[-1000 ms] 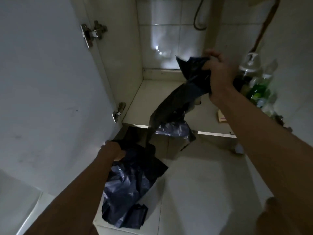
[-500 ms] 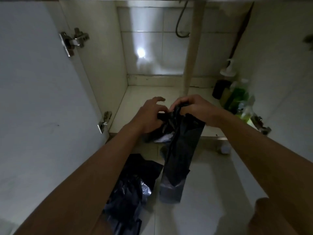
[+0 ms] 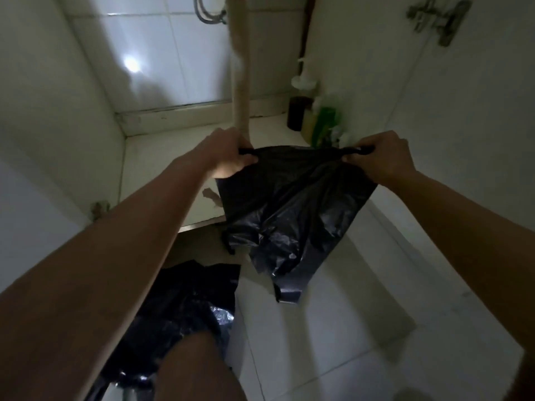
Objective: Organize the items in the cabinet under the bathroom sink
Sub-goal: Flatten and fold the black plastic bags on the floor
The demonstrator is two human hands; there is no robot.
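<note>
– Under the bathroom sink, at the open cabinet, what is being held?
– One black plastic bag [image 3: 289,204], stretched wide in the air between two hands, just in front of the cabinet shelf [image 3: 162,163]. The left hand [image 3: 228,157] grips one top corner in curled fingers. The right hand [image 3: 382,157] pinches the other corner the same way. The bag hangs crumpled below them, its lower end drooping towards the tiled floor [image 3: 333,328].
– How would it handle?
– Probably very light, thin and limp, with a glossy, slippery skin that creases easily and might tear if pulled hard. The top corners look like the surest hold, and from there it could be folded flat.
– Anything else nearby?
– A heap of more black bags [image 3: 188,302] lies on the floor, lower left. Several bottles [image 3: 324,120] stand at the cabinet's back right, near a pale drain pipe [image 3: 240,82].
</note>
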